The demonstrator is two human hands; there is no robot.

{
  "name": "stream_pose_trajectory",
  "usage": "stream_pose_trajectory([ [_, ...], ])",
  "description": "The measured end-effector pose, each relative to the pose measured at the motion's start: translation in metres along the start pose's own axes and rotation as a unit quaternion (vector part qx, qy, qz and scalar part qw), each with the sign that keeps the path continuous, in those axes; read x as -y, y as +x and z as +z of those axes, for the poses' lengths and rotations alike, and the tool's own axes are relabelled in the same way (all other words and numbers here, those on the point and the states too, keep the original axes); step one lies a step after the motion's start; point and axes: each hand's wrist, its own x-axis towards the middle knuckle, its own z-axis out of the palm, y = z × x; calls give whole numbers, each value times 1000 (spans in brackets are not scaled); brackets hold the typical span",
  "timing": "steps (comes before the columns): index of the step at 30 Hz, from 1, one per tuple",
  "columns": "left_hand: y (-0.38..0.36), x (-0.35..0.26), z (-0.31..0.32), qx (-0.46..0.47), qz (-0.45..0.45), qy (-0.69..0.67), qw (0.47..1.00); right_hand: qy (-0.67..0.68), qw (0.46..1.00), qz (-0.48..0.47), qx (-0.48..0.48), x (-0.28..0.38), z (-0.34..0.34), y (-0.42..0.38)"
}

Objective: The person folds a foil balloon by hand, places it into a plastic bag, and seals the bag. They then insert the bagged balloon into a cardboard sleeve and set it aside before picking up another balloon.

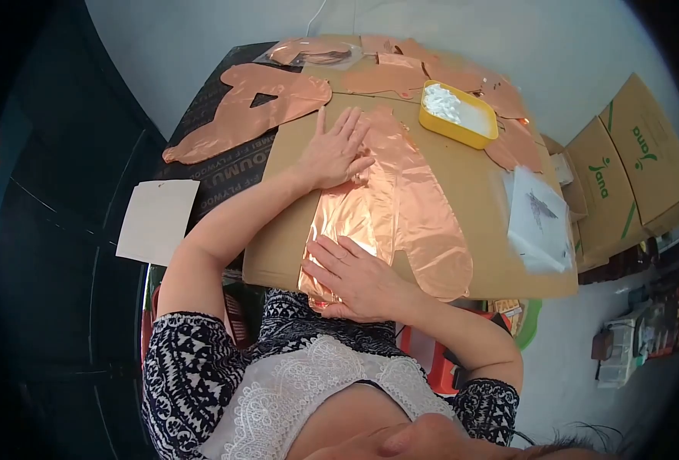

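A shiny copper-coloured foil-covered letter A (433, 222) lies on a brown cardboard sheet (508, 230) in front of me. My left hand (335, 152) rests on its upper left edge, palm down with fingers spread. My right hand (352, 279) lies flat over the bottom of its left leg, fingers pointing left. Creases and wrinkles run along the foil under and between my hands. Neither hand is wrapped round anything. Beyond the letter, to the right, stands a yellow tub (457, 141) with a white, lumpy substance in it.
Another copper letter A (259, 107) lies at the back left on dark plywood (224, 172). More copper pieces (385, 75) spread along the back. A white card (158, 220) is at the left. Clear plastic with a dark pile (539, 218) lies right, near cardboard boxes (601, 178).
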Motion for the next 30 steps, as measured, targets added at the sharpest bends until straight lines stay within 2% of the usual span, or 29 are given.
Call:
stream_pose_trajectory([
  [3,-10,-15,-50,-5,15,-127,992,-4,1000,-3,-3,-1,3,0],
  [4,-20,-19,-62,-42,22,-207,977,-4,1000,-5,-5,-1,1,1],
  [7,-47,-24,-78,48,59,-293,953,-9,1000,-7,-4,-1,-1,1],
  [11,-63,-23,-73,192,107,-301,928,-16,1000,-5,0,-2,2,1],
  [14,-71,-25,-65,204,87,-275,935,-8,1000,-13,-12,-4,3,0],
  [17,-76,-27,-60,197,116,-215,950,11,1000,-6,5,7,-1,-7],
  [20,-78,-28,-62,205,115,-210,949,18,1000,-5,25,27,-2,-25],
  [23,-79,-27,-65,240,117,-212,940,50,997,-39,50,41,-5,-45],
  [24,-80,-27,-65,235,122,-203,943,50,996,-73,10,45,-9,-49],
  [27,-79,-29,-64,212,139,-182,950,85,994,22,-69,53,-23,-78],
  [29,-79,-32,-68,188,146,-172,956,82,971,128,-186,52,-26,-102],
  [30,-79,-32,-69,189,147,-172,955,41,959,237,-149,55,-32,-115],
])
